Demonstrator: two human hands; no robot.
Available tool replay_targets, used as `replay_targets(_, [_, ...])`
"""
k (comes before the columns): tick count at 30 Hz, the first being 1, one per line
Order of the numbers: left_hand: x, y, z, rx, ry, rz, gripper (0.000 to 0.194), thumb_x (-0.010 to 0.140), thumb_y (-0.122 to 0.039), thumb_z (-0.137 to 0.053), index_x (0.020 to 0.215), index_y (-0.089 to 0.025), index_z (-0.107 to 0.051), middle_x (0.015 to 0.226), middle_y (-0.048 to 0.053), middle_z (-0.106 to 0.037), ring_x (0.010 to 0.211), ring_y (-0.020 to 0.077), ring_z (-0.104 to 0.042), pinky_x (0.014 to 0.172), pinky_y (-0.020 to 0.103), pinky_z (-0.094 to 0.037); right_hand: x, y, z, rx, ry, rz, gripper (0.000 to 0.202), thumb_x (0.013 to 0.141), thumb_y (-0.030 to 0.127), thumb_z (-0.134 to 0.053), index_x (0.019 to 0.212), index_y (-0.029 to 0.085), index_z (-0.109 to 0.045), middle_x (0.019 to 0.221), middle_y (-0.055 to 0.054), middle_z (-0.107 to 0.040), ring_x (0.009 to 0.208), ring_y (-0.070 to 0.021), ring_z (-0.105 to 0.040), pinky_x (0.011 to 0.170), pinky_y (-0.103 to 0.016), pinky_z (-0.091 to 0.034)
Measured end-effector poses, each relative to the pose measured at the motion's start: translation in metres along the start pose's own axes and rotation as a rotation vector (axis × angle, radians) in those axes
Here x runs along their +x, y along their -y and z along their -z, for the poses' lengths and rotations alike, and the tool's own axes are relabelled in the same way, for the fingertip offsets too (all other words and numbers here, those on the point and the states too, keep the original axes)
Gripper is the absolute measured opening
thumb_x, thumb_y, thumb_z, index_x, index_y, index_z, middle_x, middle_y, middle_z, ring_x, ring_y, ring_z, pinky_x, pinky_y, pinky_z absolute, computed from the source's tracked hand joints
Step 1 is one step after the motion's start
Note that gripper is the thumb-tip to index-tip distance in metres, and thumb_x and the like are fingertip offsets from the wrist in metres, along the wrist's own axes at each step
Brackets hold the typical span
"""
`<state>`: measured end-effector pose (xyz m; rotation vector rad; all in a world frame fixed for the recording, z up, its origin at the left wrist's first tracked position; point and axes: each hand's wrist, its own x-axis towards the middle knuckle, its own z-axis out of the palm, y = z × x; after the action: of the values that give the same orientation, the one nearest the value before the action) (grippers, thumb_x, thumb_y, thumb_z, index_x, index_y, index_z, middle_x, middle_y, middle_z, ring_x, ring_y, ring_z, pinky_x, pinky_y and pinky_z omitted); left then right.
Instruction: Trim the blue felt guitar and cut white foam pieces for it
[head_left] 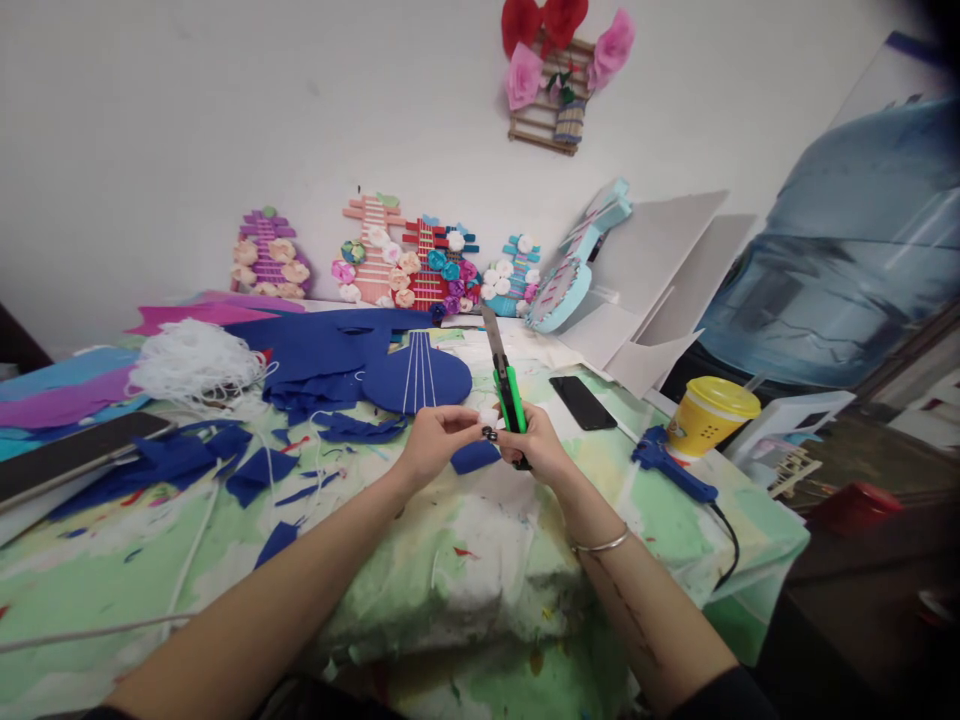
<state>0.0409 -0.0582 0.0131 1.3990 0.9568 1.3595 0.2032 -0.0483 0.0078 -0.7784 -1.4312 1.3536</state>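
Observation:
My right hand (536, 445) is wrapped round a green and black utility knife (510, 400), its blade out and pointing up and away from me. Close beside it, my left hand (442, 440) is closed in a pinch, thumb and fingertips meeting the right hand's fingers. A small white piece (487, 415) shows at the fingertips, but its kind is unclear. Just beyond my left hand lies a rounded blue felt body (450, 378) with white strings running down it. A blue felt scrap (475, 458) lies partly behind my hands.
Blue felt scraps (262, 475), a tangle of white cord (196, 362) and a phone (82, 455) lie left. Another phone (583, 402), a blue glue gun (675, 465) and a yellow tub (709, 415) are right. Decorated instrument models (375, 250) stand along the wall.

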Motion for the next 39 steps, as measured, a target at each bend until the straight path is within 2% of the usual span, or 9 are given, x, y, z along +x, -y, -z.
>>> replay_targets(7, [-0.001, 0.001, -0.001, -0.038, 0.084, -0.044, 0.027, 0.054, -0.025, -0.079, 0.077, -0.012, -0.07, 0.075, 0.005, -0.072, 0.069, 0.0175, -0.065, 0.07, 0.029, -0.051, 0.001, 0.0, -0.003, 0.16, 0.008, -0.048, 0.043, 0.054, 0.02, -0.076, 0.085, 0.018, -0.046, 0.041, 0.013, -0.039, 0.032, -0.0026, -0.028, 0.032, -0.016, -0.022])
replay_targets(10, [-0.002, 0.002, -0.003, -0.044, 0.083, -0.08, 0.032, 0.051, -0.021, -0.081, 0.079, -0.012, -0.069, 0.074, 0.005, -0.071, 0.07, 0.0166, -0.064, 0.071, 0.028, -0.05, 0.001, -0.001, -0.004, 0.214, 0.006, -0.05, 0.043, 0.054, 0.021, -0.076, 0.084, 0.018, -0.047, 0.04, 0.012, -0.038, 0.032, -0.0022, -0.026, 0.032, -0.016, -0.021])
replay_targets(17, [-0.004, 0.002, -0.004, -0.108, 0.073, -0.057, 0.026, 0.057, -0.024, -0.078, 0.077, -0.012, -0.066, 0.072, 0.004, -0.069, 0.067, 0.0146, -0.063, 0.07, 0.027, -0.049, 0.0, 0.0, -0.007, 0.25, 0.031, -0.021, 0.04, 0.056, 0.017, -0.075, 0.084, 0.018, -0.047, 0.039, 0.013, -0.036, 0.033, -0.0022, -0.024, 0.033, -0.016, -0.021])
replay_targets(22, [0.001, 0.007, 0.001, -0.216, 0.158, 0.025, 0.028, 0.06, -0.026, -0.078, 0.081, -0.012, -0.067, 0.078, 0.005, -0.071, 0.071, 0.0147, -0.063, 0.072, 0.027, -0.048, 0.0, -0.001, -0.01, 0.167, -0.025, 0.035, 0.031, 0.061, 0.019, -0.071, 0.082, 0.019, -0.048, 0.039, 0.013, -0.037, 0.032, -0.0024, -0.027, 0.033, -0.015, -0.024])
replay_targets(27, [0.005, 0.014, 0.003, -0.273, 0.177, 0.065, 0.029, 0.061, -0.027, -0.077, 0.084, -0.012, -0.067, 0.084, 0.007, -0.072, 0.076, 0.0159, -0.064, 0.077, 0.028, -0.046, -0.001, -0.001, -0.012, -0.035, -0.113, 0.087, 0.023, 0.063, 0.021, -0.067, 0.08, 0.019, -0.051, 0.038, 0.011, -0.041, 0.031, -0.005, -0.033, 0.033, -0.017, -0.029])
replay_targets(33, [0.006, 0.018, 0.003, -0.328, 0.213, 0.111, 0.028, 0.061, -0.024, -0.077, 0.084, -0.012, -0.065, 0.08, 0.007, -0.073, 0.074, 0.0152, -0.065, 0.077, 0.027, -0.046, -0.004, 0.004, -0.011, -0.267, -0.113, 0.15, 0.018, 0.063, 0.02, -0.062, 0.08, 0.017, -0.057, 0.043, 0.008, -0.046, 0.036, -0.0073, -0.04, 0.037, -0.02, -0.034])
replay_targets(39, [0.005, 0.017, 0.004, -0.283, 0.226, 0.133, 0.027, 0.061, -0.022, -0.078, 0.083, -0.013, -0.065, 0.078, 0.005, -0.072, 0.071, 0.0122, -0.064, 0.072, 0.023, -0.045, 0.0, 0.0, -0.003, -0.402, -0.084, 0.233, 0.021, 0.065, 0.022, -0.06, 0.084, 0.014, -0.064, 0.045, 0.007, -0.047, 0.038, -0.0065, -0.039, 0.041, -0.02, -0.035])
